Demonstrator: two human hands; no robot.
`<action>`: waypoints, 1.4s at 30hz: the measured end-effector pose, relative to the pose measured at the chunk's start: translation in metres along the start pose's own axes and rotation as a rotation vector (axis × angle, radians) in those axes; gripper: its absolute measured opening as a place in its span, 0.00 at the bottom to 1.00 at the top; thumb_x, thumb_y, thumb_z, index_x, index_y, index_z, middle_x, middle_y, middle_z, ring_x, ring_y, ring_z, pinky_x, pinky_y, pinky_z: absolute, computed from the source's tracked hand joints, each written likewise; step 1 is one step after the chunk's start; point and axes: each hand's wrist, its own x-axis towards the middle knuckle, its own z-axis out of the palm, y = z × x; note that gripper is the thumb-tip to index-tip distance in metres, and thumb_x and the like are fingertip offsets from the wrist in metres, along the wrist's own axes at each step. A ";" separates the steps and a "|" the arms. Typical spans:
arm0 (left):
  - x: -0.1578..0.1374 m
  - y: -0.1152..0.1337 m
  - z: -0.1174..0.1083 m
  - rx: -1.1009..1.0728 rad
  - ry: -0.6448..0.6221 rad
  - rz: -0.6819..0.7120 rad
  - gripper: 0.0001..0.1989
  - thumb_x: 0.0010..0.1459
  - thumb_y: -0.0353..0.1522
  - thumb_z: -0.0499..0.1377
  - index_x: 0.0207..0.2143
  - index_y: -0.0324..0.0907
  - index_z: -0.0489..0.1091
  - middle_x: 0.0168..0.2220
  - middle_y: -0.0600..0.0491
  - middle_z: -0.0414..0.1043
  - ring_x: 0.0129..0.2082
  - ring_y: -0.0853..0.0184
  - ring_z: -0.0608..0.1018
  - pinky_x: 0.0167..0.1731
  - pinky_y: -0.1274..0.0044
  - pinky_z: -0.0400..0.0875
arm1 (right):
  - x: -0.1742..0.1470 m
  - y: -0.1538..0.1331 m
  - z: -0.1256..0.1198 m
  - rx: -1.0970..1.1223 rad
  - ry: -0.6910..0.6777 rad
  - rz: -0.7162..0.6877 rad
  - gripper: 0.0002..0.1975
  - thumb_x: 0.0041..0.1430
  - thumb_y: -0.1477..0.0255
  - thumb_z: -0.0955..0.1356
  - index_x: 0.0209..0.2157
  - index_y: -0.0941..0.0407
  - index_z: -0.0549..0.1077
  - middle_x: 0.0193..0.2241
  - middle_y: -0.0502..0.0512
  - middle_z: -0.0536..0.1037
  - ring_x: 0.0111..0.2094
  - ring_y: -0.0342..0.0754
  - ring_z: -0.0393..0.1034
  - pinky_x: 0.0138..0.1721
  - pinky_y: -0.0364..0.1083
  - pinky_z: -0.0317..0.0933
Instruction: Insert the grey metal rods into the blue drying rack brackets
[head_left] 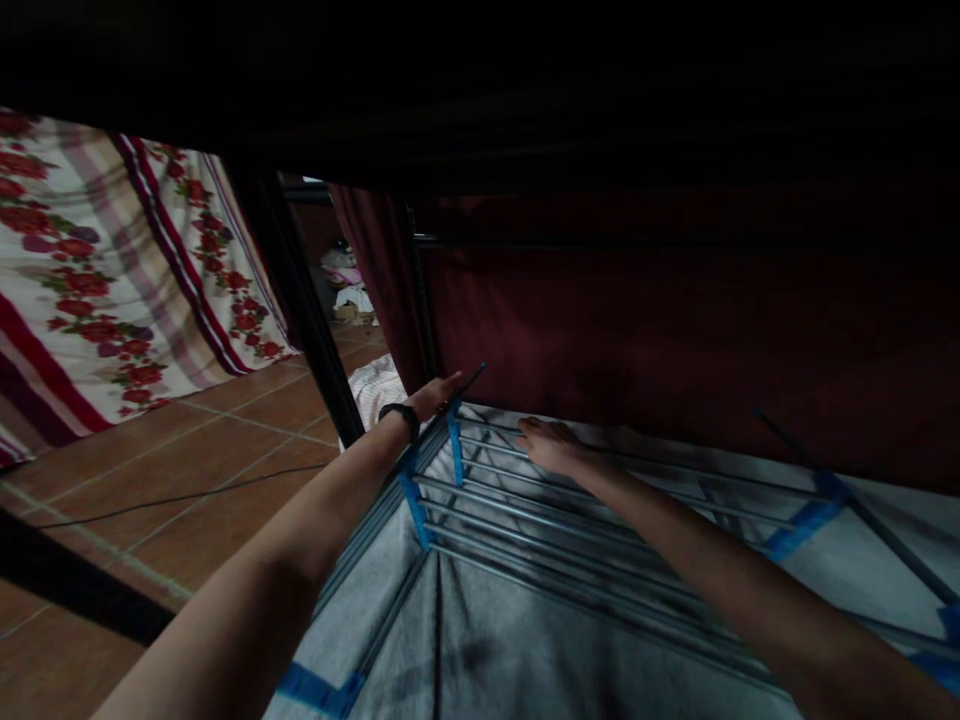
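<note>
A rack of grey metal tubes (pixel 517 512) with blue plastic joints lies on a pale grey cloth under a dark frame. My left hand (pixel 436 397), with a black band on its wrist, is closed at the far left corner of the rack, by a blue joint (pixel 455 440). A thin tube end sticks up just past its fingers. Farther right, my right hand (pixel 551 443) has its fingers curled over the rack's back tube. More blue joints (pixel 806 520) hold the tubes at the right end. Dim light hides the exact finger contact.
Dark metal posts (pixel 300 290) and an overhead frame close in the space. A maroon curtain (pixel 637 340) hangs behind the rack. To the left are a tiled floor (pixel 247 440) with a black cable (pixel 202 495) and a hanging flowered cloth (pixel 142 270).
</note>
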 end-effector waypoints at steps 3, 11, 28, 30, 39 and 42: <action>0.004 -0.029 0.000 0.056 -0.225 -0.195 0.15 0.64 0.41 0.61 0.33 0.37 0.73 0.29 0.53 0.75 0.26 0.70 0.76 0.31 0.73 0.75 | 0.005 0.000 0.001 -0.022 -0.008 -0.012 0.16 0.72 0.64 0.57 0.52 0.53 0.69 0.52 0.59 0.78 0.51 0.54 0.74 0.46 0.49 0.62; 0.026 -0.061 -0.003 0.046 -0.403 -0.324 0.18 0.60 0.46 0.63 0.30 0.39 0.73 0.21 0.53 0.72 0.18 0.68 0.72 0.20 0.76 0.67 | 0.013 0.006 -0.002 -0.068 -0.076 -0.073 0.16 0.73 0.64 0.55 0.50 0.53 0.68 0.46 0.58 0.81 0.46 0.52 0.77 0.40 0.46 0.61; 0.020 -0.058 -0.001 0.075 -0.487 -0.291 0.12 0.46 0.34 0.70 0.32 0.41 0.75 0.29 0.52 0.75 0.23 0.68 0.75 0.23 0.78 0.69 | 0.013 0.002 -0.003 -0.145 -0.082 -0.051 0.17 0.73 0.65 0.53 0.50 0.53 0.68 0.49 0.60 0.80 0.46 0.56 0.77 0.41 0.49 0.63; 0.019 -0.058 -0.001 0.075 -0.491 -0.289 0.10 0.45 0.32 0.70 0.30 0.40 0.74 0.28 0.53 0.74 0.23 0.69 0.75 0.24 0.78 0.70 | 0.013 0.003 -0.002 -0.149 -0.087 -0.054 0.17 0.73 0.65 0.53 0.50 0.54 0.68 0.48 0.60 0.80 0.46 0.57 0.77 0.41 0.49 0.63; 0.017 -0.053 -0.004 0.060 -0.530 -0.265 0.16 0.43 0.35 0.73 0.34 0.39 0.76 0.30 0.52 0.77 0.28 0.65 0.78 0.29 0.77 0.75 | 0.015 0.006 -0.001 -0.121 -0.078 -0.060 0.16 0.73 0.64 0.54 0.49 0.53 0.69 0.46 0.59 0.81 0.46 0.54 0.77 0.41 0.48 0.61; 0.014 -0.049 -0.002 0.034 -0.551 -0.255 0.17 0.43 0.35 0.73 0.36 0.39 0.76 0.30 0.53 0.77 0.30 0.66 0.78 0.33 0.76 0.78 | 0.015 0.008 0.001 -0.114 -0.079 -0.073 0.17 0.73 0.64 0.54 0.49 0.53 0.69 0.45 0.59 0.81 0.47 0.53 0.76 0.42 0.47 0.60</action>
